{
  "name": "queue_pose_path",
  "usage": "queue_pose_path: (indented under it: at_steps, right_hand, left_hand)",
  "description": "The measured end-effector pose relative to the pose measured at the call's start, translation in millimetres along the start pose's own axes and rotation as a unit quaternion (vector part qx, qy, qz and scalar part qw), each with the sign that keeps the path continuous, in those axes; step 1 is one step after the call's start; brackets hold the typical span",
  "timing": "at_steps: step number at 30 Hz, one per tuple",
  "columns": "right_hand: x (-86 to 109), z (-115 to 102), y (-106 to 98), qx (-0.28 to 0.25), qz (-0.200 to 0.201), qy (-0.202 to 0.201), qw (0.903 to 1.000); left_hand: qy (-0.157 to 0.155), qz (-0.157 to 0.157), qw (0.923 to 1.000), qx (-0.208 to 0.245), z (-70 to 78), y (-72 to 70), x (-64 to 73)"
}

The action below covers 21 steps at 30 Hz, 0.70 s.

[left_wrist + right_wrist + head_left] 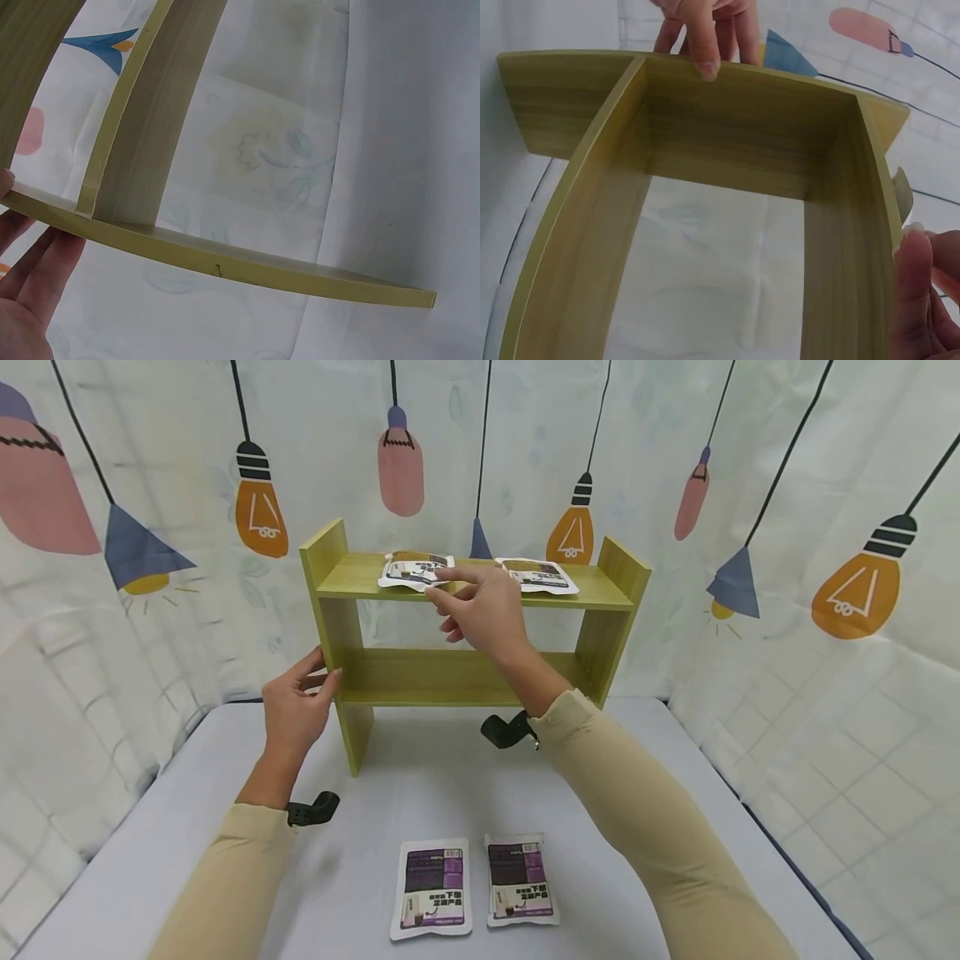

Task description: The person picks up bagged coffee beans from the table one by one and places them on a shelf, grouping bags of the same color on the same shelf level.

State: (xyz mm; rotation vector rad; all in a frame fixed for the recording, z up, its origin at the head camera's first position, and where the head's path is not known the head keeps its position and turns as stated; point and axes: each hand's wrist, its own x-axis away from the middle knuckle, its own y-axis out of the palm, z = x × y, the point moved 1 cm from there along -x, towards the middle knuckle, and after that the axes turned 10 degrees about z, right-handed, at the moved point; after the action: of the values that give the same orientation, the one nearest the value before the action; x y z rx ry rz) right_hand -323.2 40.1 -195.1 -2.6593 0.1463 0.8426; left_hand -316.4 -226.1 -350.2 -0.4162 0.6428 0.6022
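A yellow-green wooden shelf (465, 681) stands upright on the table. My left hand (296, 702) grips its left side panel, thumb on the inner face and fingers outside, as the right wrist view also shows for the left hand (709, 30). Two flat white pouches lie on the top board: a left pouch (408, 573) and a right pouch (542, 578). With thumb and index finger, my right hand (487, 610) pinches the near right edge of the left pouch. That pouch's pale edge (902, 196) sticks up beside the fingertips in the right wrist view.
Two more pouches, a left one (432, 889) and a right one (522, 881), lie face up on the white table (345, 893) in front of the shelf. Behind it hangs a cloth backdrop (315, 410) printed with lamps.
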Motion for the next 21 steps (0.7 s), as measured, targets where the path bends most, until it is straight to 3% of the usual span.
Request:
queue_pose_path:
  at_steps: [5,21]
  right_hand:
    - [2.7,4,-1,-0.029,0.012,-0.018,0.9993]
    - [30.8,20,-9,-0.118,-0.013,0.003,0.9929]
  left_hand:
    - [0.000,0.000,1.0000,-0.001,0.5,0.3,-0.1]
    - [0.007,0.005,1.0000,-0.002,-1.5,0.4,0.0]
